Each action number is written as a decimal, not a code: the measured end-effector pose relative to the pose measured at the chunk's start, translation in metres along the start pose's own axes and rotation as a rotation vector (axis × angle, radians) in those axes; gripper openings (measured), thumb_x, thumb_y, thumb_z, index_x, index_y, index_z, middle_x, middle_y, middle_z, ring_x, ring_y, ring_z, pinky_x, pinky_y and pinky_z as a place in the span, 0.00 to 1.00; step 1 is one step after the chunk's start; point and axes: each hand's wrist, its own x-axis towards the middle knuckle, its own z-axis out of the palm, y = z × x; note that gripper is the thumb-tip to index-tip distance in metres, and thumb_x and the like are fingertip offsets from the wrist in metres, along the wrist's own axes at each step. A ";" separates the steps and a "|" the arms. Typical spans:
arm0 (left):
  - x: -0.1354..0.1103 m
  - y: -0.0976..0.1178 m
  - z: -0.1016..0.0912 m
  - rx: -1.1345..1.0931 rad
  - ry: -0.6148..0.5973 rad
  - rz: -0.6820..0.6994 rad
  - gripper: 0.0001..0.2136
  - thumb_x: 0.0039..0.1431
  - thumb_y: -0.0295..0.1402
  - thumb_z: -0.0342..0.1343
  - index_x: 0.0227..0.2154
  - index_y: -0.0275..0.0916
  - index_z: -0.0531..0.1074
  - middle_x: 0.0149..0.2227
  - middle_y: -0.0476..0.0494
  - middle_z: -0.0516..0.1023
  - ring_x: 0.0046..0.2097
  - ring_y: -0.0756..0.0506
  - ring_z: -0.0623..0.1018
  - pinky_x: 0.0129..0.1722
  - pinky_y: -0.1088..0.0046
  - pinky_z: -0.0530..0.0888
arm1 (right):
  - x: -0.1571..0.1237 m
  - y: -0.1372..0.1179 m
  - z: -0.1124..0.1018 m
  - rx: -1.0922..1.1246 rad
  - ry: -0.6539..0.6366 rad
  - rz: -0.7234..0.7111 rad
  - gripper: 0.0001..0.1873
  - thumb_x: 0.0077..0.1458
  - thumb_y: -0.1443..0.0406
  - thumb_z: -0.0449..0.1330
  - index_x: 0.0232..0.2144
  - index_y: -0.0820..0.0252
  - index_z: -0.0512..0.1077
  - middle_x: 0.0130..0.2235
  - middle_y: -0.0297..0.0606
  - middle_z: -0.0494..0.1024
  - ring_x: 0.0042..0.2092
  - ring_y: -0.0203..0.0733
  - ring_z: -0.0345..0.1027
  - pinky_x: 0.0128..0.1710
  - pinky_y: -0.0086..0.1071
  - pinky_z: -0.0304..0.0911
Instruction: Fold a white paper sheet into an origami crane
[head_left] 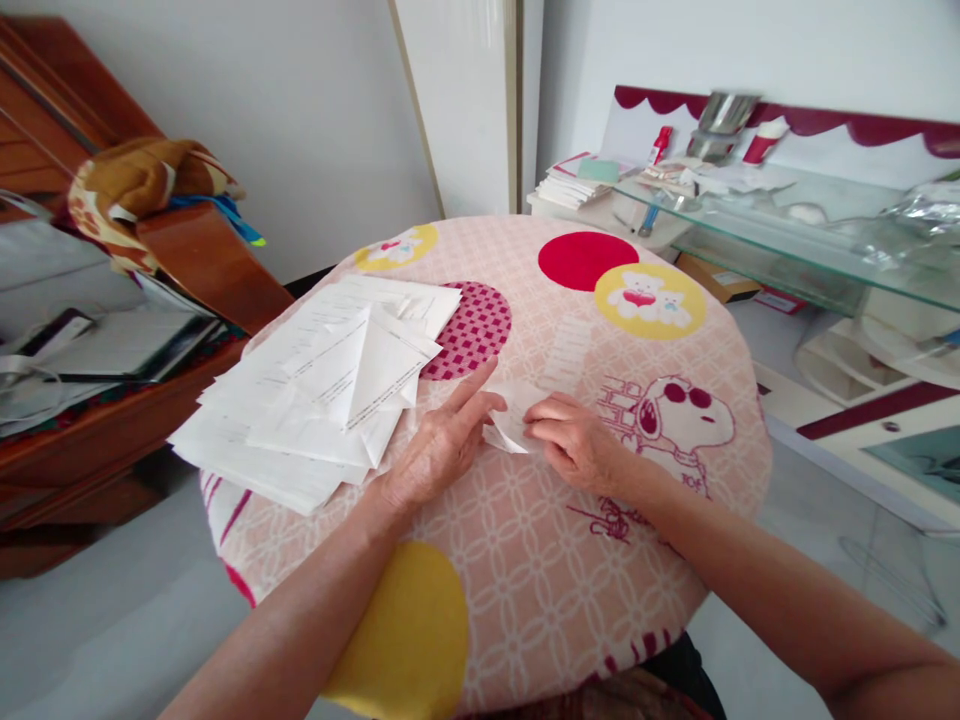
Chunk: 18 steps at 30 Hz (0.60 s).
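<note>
A small piece of white paper [511, 418], partly folded, lies between my hands on the table. My left hand [446, 440] holds its left side, with one finger stretched out and the others bent against the paper. On the other side, the fingers of my right hand [574, 442] are pinched together on the right edge. A corner of the paper lifts toward me. Left of my hands rests a pile of white printed sheets [281, 455], topped by folded paper pieces [367, 370] with lines of print.
A pink patterned cloth [517, 560] covers the round table. At left stands a wooden chair [217, 265] with brown fabric [150, 185] over it. To the right, a glass shelf [810, 240] carries a metal container [727, 112], a red bottle [661, 145] and plastic bags.
</note>
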 end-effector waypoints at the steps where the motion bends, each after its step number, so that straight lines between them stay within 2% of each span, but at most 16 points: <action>1: -0.001 -0.001 0.000 -0.015 0.013 -0.010 0.13 0.64 0.20 0.44 0.45 0.39 0.68 0.69 0.35 0.56 0.38 0.53 0.81 0.36 0.79 0.78 | -0.001 0.000 0.000 0.005 -0.010 0.004 0.14 0.55 0.77 0.49 0.30 0.61 0.73 0.36 0.43 0.75 0.42 0.45 0.66 0.45 0.41 0.63; 6: 0.000 -0.001 0.001 -0.045 -0.008 -0.059 0.12 0.65 0.21 0.42 0.45 0.39 0.66 0.69 0.36 0.57 0.42 0.52 0.81 0.36 0.79 0.78 | 0.003 -0.002 0.000 -0.013 -0.049 0.120 0.16 0.56 0.77 0.47 0.33 0.63 0.74 0.36 0.44 0.74 0.42 0.45 0.66 0.45 0.39 0.63; 13: 0.001 0.003 0.002 0.023 -0.021 -0.084 0.13 0.62 0.20 0.44 0.45 0.39 0.68 0.66 0.33 0.62 0.45 0.47 0.81 0.41 0.74 0.78 | 0.019 -0.007 -0.002 -0.207 -0.131 0.326 0.14 0.57 0.76 0.49 0.35 0.63 0.74 0.34 0.42 0.75 0.37 0.42 0.66 0.38 0.34 0.60; 18: 0.001 0.002 0.004 0.044 -0.015 -0.068 0.12 0.64 0.22 0.43 0.45 0.39 0.68 0.65 0.33 0.63 0.52 0.43 0.79 0.45 0.68 0.77 | 0.030 -0.008 -0.004 -0.278 -0.216 0.372 0.12 0.58 0.74 0.52 0.34 0.63 0.75 0.34 0.43 0.77 0.34 0.41 0.68 0.35 0.33 0.58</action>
